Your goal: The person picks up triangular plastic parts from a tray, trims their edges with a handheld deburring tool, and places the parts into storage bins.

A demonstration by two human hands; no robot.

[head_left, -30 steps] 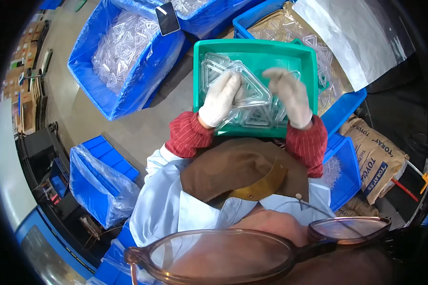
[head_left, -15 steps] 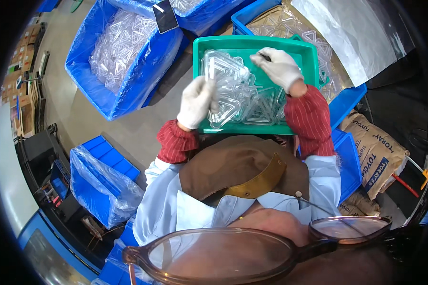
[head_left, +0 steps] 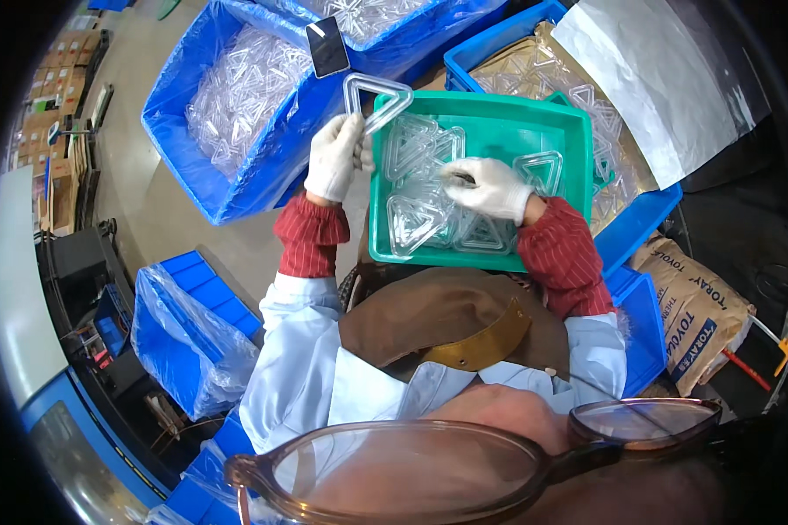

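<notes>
My left hand [head_left: 334,157], in a white glove, grips a clear plastic triangle frame [head_left: 396,107] by one corner, raised over the left rim of a green tray [head_left: 534,122]. More clear triangles [head_left: 416,219] lie heaped in the tray's left and middle parts. My right hand [head_left: 490,188], also gloved, hangs over the heap with its fingers curled together. A small dark item shows at those fingertips, too small to name. One separate triangle [head_left: 547,168] rests in the tray beyond my right wrist.
Left of the tray, a blue bin [head_left: 184,175] lined with plastic film holds many clear triangles. A phone [head_left: 327,45] lies on the bins' edge. Behind the tray is another blue crate [head_left: 460,70] with triangles and cardboard. Paper sacks [head_left: 687,306] stand at the right.
My left hand has moved left and away from me, lifting a triangle from the tray. My right hand has come down leftward over the heap. The whole view has shifted slightly.
</notes>
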